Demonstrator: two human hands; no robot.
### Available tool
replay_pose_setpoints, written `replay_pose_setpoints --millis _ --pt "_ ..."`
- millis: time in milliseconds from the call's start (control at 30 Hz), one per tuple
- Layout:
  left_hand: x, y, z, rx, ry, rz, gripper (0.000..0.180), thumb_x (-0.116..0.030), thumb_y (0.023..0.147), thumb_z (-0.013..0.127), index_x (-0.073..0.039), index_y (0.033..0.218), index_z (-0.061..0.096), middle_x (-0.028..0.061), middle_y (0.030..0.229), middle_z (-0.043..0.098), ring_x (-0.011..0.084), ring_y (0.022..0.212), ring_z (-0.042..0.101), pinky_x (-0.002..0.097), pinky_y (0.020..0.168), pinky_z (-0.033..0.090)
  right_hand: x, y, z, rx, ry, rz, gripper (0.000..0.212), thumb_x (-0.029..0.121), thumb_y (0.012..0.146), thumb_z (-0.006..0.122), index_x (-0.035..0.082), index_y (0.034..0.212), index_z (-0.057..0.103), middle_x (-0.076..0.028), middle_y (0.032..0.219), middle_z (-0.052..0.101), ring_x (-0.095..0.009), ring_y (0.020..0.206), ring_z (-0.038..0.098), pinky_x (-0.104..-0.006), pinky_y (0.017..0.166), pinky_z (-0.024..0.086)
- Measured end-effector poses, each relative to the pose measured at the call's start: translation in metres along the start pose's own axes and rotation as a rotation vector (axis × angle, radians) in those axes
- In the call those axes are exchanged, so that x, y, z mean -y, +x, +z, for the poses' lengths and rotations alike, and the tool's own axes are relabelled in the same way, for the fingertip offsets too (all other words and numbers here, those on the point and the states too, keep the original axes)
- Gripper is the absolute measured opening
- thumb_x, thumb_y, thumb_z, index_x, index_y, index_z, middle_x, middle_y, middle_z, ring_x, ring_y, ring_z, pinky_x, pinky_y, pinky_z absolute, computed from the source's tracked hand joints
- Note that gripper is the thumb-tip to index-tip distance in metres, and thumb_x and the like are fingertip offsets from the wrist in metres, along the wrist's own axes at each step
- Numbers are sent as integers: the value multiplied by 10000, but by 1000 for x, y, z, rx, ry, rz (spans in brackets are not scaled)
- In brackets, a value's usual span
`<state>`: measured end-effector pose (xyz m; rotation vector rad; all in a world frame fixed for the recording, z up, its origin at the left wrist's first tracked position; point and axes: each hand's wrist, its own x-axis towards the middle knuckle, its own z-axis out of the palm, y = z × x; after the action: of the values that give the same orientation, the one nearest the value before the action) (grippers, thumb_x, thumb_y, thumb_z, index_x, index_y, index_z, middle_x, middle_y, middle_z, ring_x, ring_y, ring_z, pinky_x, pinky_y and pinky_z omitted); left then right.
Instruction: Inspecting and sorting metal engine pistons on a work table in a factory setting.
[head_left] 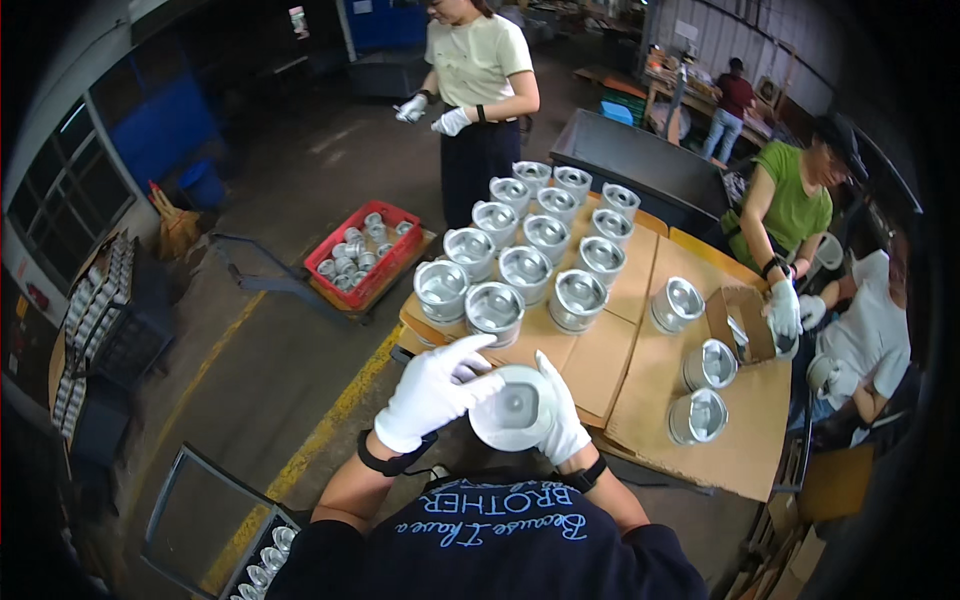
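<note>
At the near edge of the brown cardboard-covered tabletop [612, 350], the right white-gloved hand [566, 428] has its fingers around the side of a round silver-grey metal piston [514, 408]; the left white-gloved hand [428, 393] bends parted fingers at the opposite rim, though whether they grip, I cannot tell.

factory workshop | rows of metal cylinders [525, 272] on cardboard-topped desk [745, 455] | red parts crate [329, 287] | gloved workers [480, 75] | yellow floor line [322, 440] | dark metal bin [622, 178] | ribbed wall [775, 65] behind workbench [657, 92]
</note>
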<state>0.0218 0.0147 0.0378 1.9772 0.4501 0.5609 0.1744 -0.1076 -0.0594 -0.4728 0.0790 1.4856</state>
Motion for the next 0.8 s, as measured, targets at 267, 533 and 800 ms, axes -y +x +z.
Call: replay_pose_setpoints --millis 267,533,800 --pt "15 -15 17 -25 -190 97 353 -57 825 748 -7 1167 675 56 974 668 93 784 615 229 647 481 17 -6 5 224 302 -38 507 458 1009 477 1 1177 616 -184 1094 695 -329 975 694 -464 889 575" --pt "6 -23 24 -32 -211 41 444 -77 795 793 8 1205 648 50 1038 636 90 832 596 227 650 462 23 -6 7 213 276 -102 571 521 997 473 -2 1178 615 -201 1121 682 -348 1005 679 -483 919 559" --pt "22 -29 34 163 -481 -217 800 -183 821 811 -12 1467 371 106 1311 552 181 1101 610 312 852 524 19 -33 50 -86 -80 -457 624 565 1007 418 2 1184 621 -155 1109 690 -259 964 695 -376 886 567"
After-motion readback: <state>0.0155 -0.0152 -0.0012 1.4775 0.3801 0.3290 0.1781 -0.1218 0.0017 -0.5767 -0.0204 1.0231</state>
